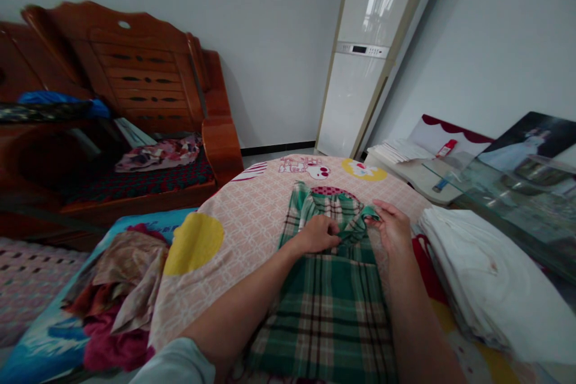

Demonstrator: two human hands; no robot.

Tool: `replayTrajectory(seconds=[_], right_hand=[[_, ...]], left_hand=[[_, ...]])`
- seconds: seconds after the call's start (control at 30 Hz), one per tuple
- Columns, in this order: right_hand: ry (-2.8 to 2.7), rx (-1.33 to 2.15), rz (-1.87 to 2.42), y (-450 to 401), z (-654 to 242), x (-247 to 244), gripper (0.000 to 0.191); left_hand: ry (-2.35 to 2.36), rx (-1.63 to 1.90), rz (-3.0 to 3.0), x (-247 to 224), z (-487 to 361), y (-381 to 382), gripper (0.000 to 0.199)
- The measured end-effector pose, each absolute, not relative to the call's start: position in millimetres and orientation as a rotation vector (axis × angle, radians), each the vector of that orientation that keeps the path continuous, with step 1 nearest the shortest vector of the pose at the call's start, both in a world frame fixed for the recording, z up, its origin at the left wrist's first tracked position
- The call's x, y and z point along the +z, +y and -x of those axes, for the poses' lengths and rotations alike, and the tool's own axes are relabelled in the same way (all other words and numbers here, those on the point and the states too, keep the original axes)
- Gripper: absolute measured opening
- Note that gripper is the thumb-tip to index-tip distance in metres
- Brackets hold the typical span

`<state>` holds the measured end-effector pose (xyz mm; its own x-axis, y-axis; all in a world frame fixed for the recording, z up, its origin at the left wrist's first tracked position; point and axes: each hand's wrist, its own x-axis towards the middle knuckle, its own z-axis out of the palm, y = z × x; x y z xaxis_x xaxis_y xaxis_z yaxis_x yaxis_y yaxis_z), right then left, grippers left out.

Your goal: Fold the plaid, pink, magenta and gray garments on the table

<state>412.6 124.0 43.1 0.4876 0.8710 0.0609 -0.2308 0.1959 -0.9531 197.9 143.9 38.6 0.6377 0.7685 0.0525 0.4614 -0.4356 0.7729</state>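
A green plaid garment with cream and dark red stripes lies spread over a round table covered by a pink patterned cloth. Its gathered upper end points away from me, and a dark pink dotted lining shows there. My left hand rests on this upper part, its fingers curled closed on the fabric. At the garment's right side, my right hand pinches a small green edge of it between thumb and fingers, slightly raised.
Folded white cloth is stacked at the right, near a glass shelf. Crumpled clothes lie on a blue package at the left. Behind stand a wooden bench and a tall white air conditioner.
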Motion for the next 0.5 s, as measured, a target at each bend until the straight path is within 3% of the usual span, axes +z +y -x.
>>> replayTrajectory(seconds=[0.13,0.2,0.37,0.5], right_hand=[[-0.774,0.864,1.084,126,-403,46,0.036],[-0.795,0.861,1.054,128,-395,46,0.037],[-0.910,0.983,1.009,130,-377,37,0.042],[-1.060,1.116,1.084,128,-371,27,0.050]], left_hand=[[0.832,0.396,-1.751,35,-184,156,0.008],[0.828,0.395,-1.671,34,-181,156,0.024],[0.908,0.388,-1.865,40,-176,151,0.059],[0.778,0.327,-1.961,45,-173,150,0.062]])
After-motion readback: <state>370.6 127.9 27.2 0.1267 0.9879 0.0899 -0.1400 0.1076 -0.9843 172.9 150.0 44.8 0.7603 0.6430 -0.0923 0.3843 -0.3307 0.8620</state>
